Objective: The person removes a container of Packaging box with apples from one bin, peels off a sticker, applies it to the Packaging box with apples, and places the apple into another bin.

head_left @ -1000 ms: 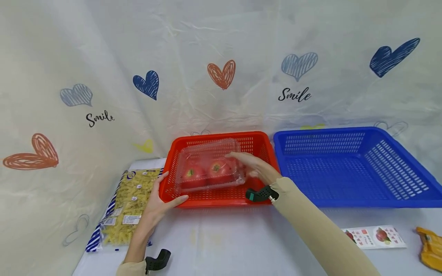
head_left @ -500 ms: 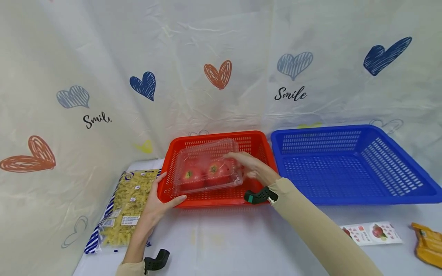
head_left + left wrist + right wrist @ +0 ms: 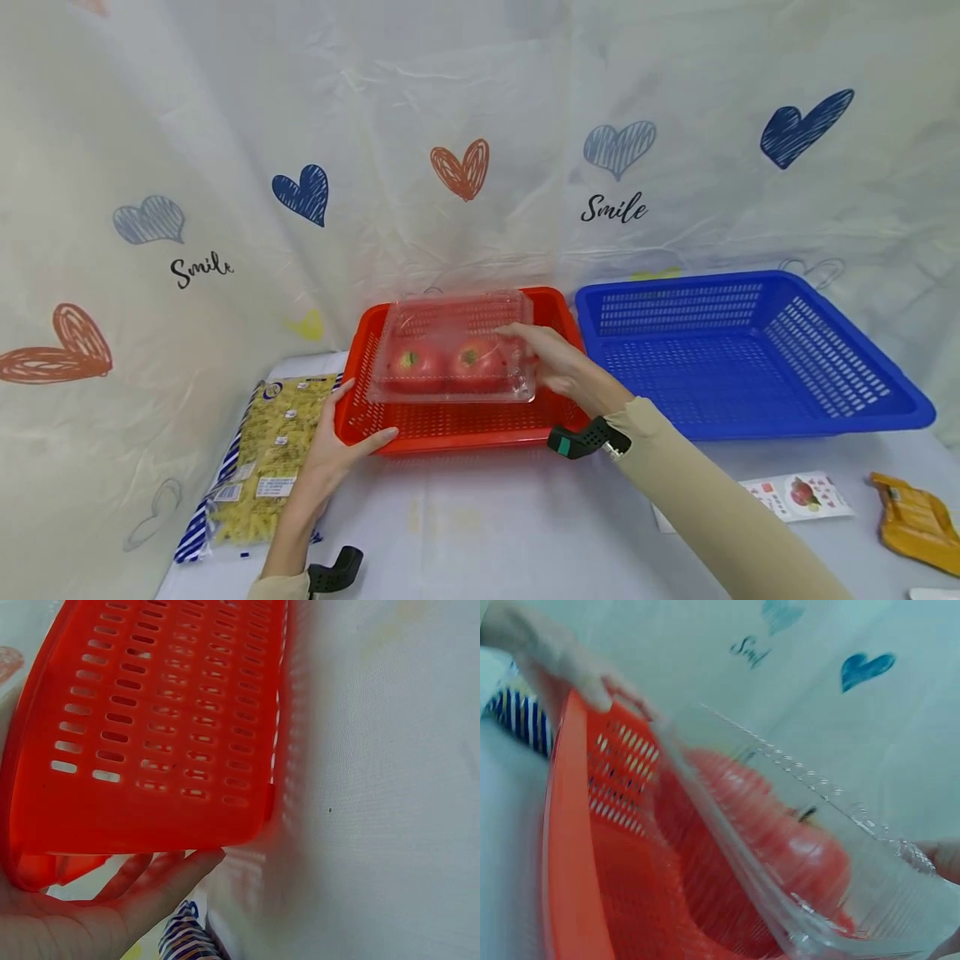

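A clear plastic box with two red apples inside is held at its right end by my right hand. It hangs over the red basket, its back edge overlapping the basket's far rim in the head view. In the right wrist view the box appears raised above the basket's floor, and only parts of the right fingers show at the edge. My left hand grips the basket's near left corner, thumb along the front and fingers on the left rim. The left wrist view shows that hand at the rim.
A blue basket stands to the right of the red one. On the left lies a bag of yellow pasta. A fruit-printed card and an orange packet lie at the front right. A printed white sheet hangs behind.
The box of apples has risen in the right hand and turned level from its tilt. My left hand keeps its grip on the basket. The head view has shifted slightly right.
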`<action>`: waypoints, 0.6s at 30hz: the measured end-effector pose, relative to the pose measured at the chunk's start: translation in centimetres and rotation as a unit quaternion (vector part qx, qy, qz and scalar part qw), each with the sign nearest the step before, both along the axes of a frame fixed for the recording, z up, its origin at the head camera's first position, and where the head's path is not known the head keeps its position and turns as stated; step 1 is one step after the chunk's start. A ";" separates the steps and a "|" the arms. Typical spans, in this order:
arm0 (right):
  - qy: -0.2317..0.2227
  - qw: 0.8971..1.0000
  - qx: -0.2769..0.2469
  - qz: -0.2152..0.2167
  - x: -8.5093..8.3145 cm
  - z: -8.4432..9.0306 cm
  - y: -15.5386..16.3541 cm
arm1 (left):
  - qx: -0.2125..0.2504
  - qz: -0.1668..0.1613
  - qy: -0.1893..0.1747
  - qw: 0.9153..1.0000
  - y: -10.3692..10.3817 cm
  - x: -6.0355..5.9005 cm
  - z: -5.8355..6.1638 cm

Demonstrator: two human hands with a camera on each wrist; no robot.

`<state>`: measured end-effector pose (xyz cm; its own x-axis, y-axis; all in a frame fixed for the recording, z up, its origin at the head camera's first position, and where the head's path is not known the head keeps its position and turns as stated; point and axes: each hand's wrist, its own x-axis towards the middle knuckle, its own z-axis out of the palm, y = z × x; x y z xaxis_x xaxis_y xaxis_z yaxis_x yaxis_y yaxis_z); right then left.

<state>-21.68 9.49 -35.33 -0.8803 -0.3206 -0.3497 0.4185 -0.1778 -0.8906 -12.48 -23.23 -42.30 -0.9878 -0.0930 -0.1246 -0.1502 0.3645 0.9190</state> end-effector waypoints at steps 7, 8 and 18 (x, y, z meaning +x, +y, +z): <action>-0.024 0.998 -0.064 -0.003 2.6 2.3 1.8 | 0.007 0.002 -0.011 1.000 0.2 0.0 -0.4; -0.021 0.998 -0.066 0.001 3.1 2.7 2.0 | 0.009 0.002 -0.011 1.000 0.2 -0.1 -0.5; 0.059 0.994 -0.058 0.074 8.8 4.1 3.2 | 0.052 -0.050 0.124 0.990 -0.6 0.6 -1.1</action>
